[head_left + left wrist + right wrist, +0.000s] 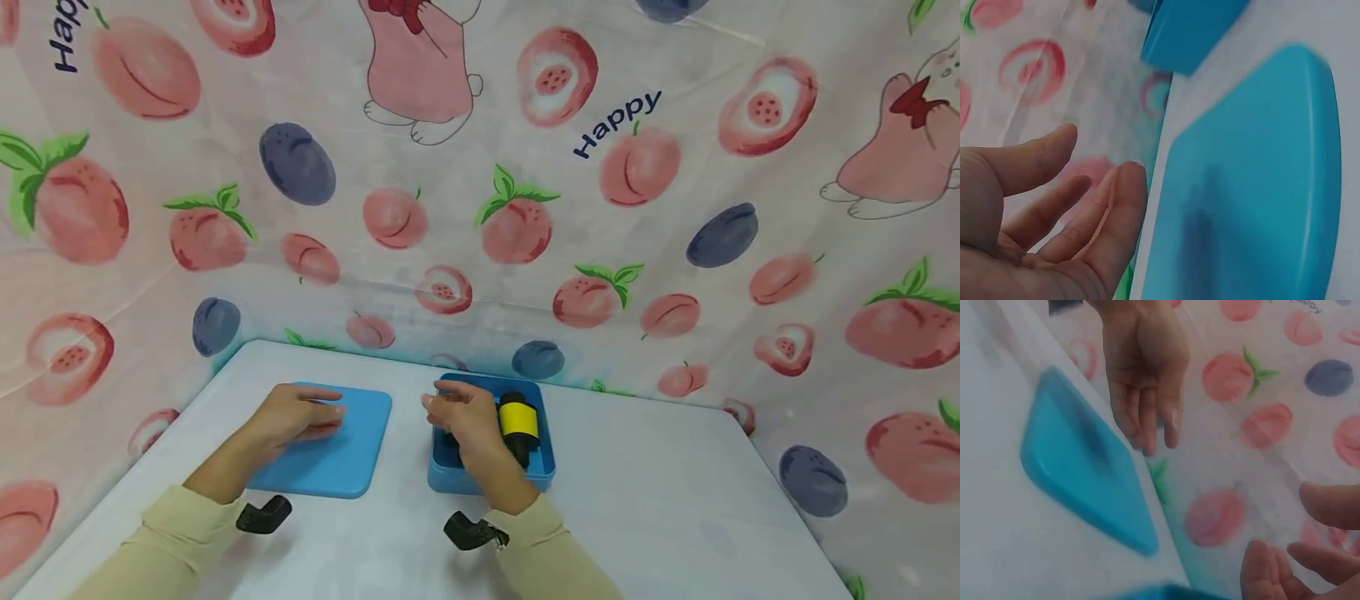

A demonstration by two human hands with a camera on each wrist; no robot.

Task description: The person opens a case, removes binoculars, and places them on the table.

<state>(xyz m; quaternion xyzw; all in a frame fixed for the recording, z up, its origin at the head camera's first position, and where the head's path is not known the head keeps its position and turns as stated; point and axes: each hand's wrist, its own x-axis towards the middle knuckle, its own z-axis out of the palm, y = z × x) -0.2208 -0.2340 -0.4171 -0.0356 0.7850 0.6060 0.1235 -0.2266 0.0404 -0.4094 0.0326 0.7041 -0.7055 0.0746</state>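
My left hand (288, 421) hovers over a flat blue lid (348, 446) lying on the table, its fingers relaxed and nothing between them. In the left wrist view the thumb and fingers (1129, 206) stand apart above the lid's edge. To the right is a blue box (491, 481) without its cover. Over its left part is my right hand (468, 421), fingers loosely bent and holding nothing. Inside the box lies a black object with a yellow band (519, 419); my right hand hides the box's left part.
A white table (660, 500) carries the lid and the box. Behind it hangs a fruit-patterned cloth (465, 208), reaching down to the table's back edge. Black curved pieces (264, 515) sit at both wrists.
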